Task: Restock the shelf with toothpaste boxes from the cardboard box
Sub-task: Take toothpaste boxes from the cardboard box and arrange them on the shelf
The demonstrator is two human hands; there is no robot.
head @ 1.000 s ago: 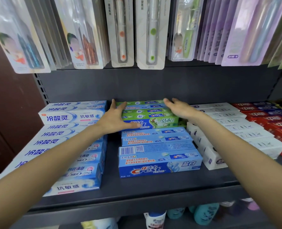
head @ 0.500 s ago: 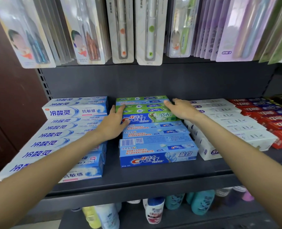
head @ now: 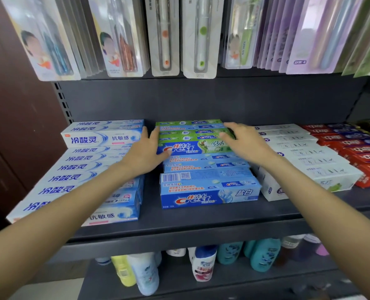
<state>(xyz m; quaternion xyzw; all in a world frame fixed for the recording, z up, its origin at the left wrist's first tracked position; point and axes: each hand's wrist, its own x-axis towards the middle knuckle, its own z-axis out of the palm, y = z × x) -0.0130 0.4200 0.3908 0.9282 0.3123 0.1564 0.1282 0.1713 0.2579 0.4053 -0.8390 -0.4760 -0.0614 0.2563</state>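
A stack of green Crest toothpaste boxes [head: 192,137] lies at the back middle of the dark shelf [head: 179,219], on top of blue Crest boxes [head: 210,191]. My left hand [head: 145,153] lies flat against the stack's left end, fingers straight, thumb at its front lower corner. My right hand [head: 244,140] rests on the stack's right end with straight fingers laid over the top. The cardboard box is not in view.
Blue-and-white toothpaste boxes [head: 89,167] fill the left of the shelf, white boxes [head: 303,156] and red boxes [head: 361,154] the right. Toothbrush packs [head: 164,35] hang above. Bottles [head: 203,267] stand on the lower shelf.
Both hands stay at the ends of the green stack; the right hand has slid slightly further over its top. The view has tilted down a little.
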